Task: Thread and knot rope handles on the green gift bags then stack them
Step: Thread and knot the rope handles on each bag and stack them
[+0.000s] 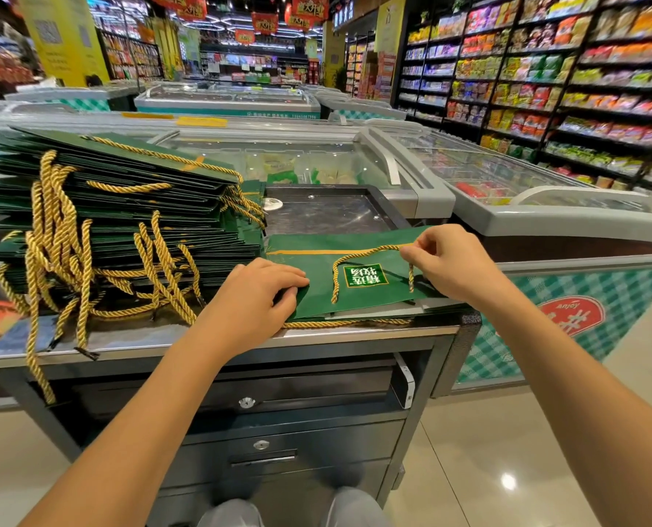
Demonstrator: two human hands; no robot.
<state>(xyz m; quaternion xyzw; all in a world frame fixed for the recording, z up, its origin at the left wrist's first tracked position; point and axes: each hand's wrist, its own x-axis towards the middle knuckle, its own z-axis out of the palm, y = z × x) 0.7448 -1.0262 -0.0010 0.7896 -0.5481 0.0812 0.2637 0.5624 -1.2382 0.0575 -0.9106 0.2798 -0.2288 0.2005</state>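
Note:
A flat green gift bag [370,294] with a white-and-green label lies on the metal counter [134,338] in front of me. A gold rope handle [358,254] loops across its top face. My right hand [450,264] pinches that rope near the bag's right edge. My left hand [258,294] grips the bag's left edge, fingers curled over it. Another gold rope [347,322] lies along the counter edge under the bag. To the left rises a tall stack of green bags [119,207] with gold rope handles hanging off it.
A dark scale plate [328,213] sits behind the bag. Glass-topped freezers [488,176] stand behind and to the right, with stocked shelves [545,78] along the right aisle. Drawers [260,445] are below the counter. Tiled floor [526,450] lies to the right.

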